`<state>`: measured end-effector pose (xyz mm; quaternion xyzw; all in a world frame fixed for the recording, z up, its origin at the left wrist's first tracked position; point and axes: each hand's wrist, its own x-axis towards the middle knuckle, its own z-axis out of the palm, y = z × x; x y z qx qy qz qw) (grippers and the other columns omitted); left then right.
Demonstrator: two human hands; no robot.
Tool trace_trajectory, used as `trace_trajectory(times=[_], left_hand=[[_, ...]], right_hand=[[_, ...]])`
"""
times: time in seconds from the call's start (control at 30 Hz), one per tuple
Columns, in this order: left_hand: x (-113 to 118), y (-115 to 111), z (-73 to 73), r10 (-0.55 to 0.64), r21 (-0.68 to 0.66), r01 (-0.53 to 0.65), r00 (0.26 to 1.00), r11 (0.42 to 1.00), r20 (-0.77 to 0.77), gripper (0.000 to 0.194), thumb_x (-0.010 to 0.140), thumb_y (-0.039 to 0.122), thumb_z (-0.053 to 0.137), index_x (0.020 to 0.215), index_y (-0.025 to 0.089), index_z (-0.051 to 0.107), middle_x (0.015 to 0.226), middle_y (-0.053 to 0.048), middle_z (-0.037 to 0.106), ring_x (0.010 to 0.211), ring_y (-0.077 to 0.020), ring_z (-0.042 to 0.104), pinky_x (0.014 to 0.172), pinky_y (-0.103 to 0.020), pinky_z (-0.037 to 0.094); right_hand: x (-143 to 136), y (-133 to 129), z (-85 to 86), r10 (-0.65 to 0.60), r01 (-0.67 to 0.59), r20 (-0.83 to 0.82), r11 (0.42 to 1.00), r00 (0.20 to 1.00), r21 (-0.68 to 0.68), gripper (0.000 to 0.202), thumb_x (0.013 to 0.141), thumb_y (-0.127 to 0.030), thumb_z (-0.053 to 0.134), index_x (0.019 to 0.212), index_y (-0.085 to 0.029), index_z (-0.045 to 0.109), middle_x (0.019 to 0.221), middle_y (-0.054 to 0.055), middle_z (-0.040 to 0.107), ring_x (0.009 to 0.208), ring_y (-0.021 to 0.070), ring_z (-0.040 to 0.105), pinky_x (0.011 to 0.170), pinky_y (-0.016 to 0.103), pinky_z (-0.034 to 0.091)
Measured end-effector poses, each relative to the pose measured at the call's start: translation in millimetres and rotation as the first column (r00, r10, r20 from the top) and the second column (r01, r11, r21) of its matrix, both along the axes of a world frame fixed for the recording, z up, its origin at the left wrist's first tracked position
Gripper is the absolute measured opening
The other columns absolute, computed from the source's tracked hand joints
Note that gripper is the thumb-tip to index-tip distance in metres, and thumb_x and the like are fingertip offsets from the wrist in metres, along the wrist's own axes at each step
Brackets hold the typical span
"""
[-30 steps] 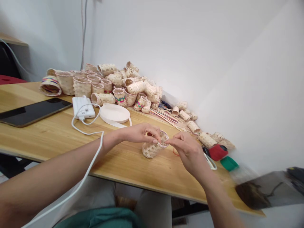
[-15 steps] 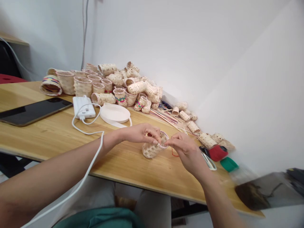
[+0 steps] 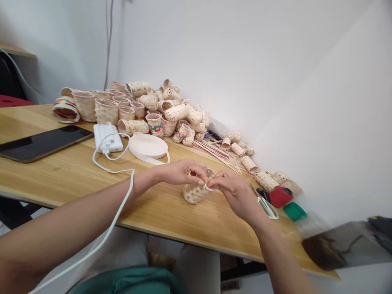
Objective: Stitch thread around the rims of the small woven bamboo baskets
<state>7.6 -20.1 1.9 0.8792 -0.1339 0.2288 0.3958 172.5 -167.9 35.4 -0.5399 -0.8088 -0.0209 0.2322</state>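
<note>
A small woven basket [image 3: 194, 194] of pale strips leans on the table, its mouth tipped up and to the right. Reddish stitching runs around its rim. My left hand [image 3: 193, 172] pinches the near side of that rim between thumb and fingertips. My right hand [image 3: 229, 185] has its thumb and index finger pressed together at the rim, close beside the left fingertips. What sits in the right pinch is too small to make out.
Many woven baskets [image 3: 107, 111] are heaped against the wall. A phone [image 3: 45, 143], a white power bank [image 3: 108, 138] with cable and a white ribbon roll [image 3: 150, 145] lie left. Scissors [image 3: 268, 207], a red thread spool [image 3: 280, 197] and a green lid [image 3: 294, 211] lie right.
My right hand has moved slightly left, nearer to my left fingertips on the rim. An orange thread seen below it earlier is out of sight. My left hand and the basket have stayed put.
</note>
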Motion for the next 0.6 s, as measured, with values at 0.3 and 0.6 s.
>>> trace_trajectory(times=[0.3, 0.6], left_hand=[[1.5, 2.4, -1.9, -0.005, -0.033, 0.005, 1.000, 0.999, 0.003, 0.048, 0.090, 0.054, 0.049, 0.092, 0.011, 0.071, 0.082, -0.007, 0.059, 0.079, -0.0160, 0.055, 0.073, -0.024, 0.041], [4.2, 2.2, -5.0, 0.102, -0.092, -0.096, 0.993, 0.991, 0.067, 0.032, 0.089, 0.039, 0.056, 0.094, 0.012, 0.072, 0.086, -0.007, 0.067, 0.082, -0.0159, 0.059, 0.076, -0.024, 0.043]], right_hand=[[-2.9, -0.8, 13.1, -0.137, 0.126, -0.077, 0.984, 0.988, -0.129, 0.014, 0.090, -0.015, 0.051, 0.089, -0.022, 0.063, 0.086, 0.000, 0.065, 0.082, 0.0168, 0.058, 0.074, 0.029, 0.042], [-30.1, -18.7, 15.4, -0.139, 0.142, -0.030, 0.964, 0.990, 0.225, 0.017, 0.093, -0.017, 0.049, 0.106, -0.023, 0.060, 0.102, 0.005, 0.067, 0.098, 0.0203, 0.059, 0.085, 0.035, 0.044]])
